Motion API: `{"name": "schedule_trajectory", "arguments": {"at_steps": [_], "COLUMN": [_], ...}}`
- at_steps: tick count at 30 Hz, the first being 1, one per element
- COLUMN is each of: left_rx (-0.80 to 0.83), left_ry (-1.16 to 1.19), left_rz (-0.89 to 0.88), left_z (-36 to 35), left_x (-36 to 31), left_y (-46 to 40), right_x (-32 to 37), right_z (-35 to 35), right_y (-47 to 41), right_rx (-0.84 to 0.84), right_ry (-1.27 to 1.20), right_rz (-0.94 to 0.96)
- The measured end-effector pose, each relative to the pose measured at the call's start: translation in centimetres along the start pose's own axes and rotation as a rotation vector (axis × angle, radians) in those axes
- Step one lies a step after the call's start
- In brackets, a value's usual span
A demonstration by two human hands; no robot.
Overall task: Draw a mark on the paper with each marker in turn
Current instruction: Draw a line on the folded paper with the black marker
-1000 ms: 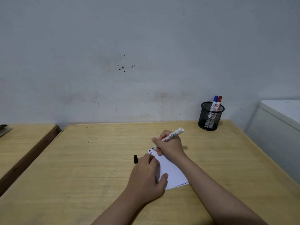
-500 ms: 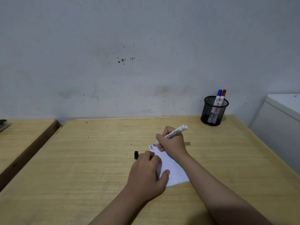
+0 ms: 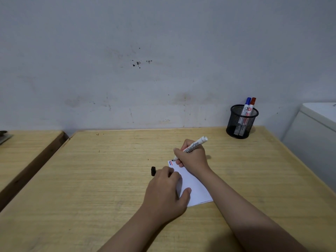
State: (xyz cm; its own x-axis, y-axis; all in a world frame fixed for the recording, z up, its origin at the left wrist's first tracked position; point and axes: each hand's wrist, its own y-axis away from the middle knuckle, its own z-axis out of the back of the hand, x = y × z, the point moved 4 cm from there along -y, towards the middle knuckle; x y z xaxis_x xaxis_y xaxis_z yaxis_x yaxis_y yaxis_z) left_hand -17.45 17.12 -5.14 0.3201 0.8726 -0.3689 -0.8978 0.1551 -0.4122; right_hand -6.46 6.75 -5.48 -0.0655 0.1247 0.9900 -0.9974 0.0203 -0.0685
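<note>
One paper (image 3: 190,186) on the table (image 3: 91,179), pinned flat under the left hand (image 3: 166,190). Right hand (image 3: 192,155) closed around one uncapped marker (image 3: 190,147), tip at the paper's far corner by two short marks (image 3: 170,163), one blue, one red. One black cap (image 3: 153,171) just left of the left hand. Two markers (image 3: 248,108) upright in one mesh cup (image 3: 240,122), well beyond the right hand.

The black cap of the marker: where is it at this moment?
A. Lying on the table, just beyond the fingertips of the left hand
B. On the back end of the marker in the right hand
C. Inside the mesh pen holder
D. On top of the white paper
A: the black cap lies on the bare table, just past the left hand that presses the paper; the right hand holds the uncapped marker.
</note>
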Motion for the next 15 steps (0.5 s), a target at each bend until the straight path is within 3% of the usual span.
{"name": "schedule_trajectory", "arguments": {"at_steps": [11, 15], "left_rx": [-0.009, -0.200], "left_ry": [-0.028, -0.081], "left_rz": [-0.002, -0.013], "left_z": [0.3, 2.3], "left_x": [-0.3, 0.5], "left_y": [-0.2, -0.9], "right_x": [0.3, 0.4], "right_z": [0.4, 1.1], "right_y": [0.1, 0.0], "right_rx": [0.002, -0.036], "right_ry": [-0.045, -0.239], "right_rz": [-0.026, -0.010]}}
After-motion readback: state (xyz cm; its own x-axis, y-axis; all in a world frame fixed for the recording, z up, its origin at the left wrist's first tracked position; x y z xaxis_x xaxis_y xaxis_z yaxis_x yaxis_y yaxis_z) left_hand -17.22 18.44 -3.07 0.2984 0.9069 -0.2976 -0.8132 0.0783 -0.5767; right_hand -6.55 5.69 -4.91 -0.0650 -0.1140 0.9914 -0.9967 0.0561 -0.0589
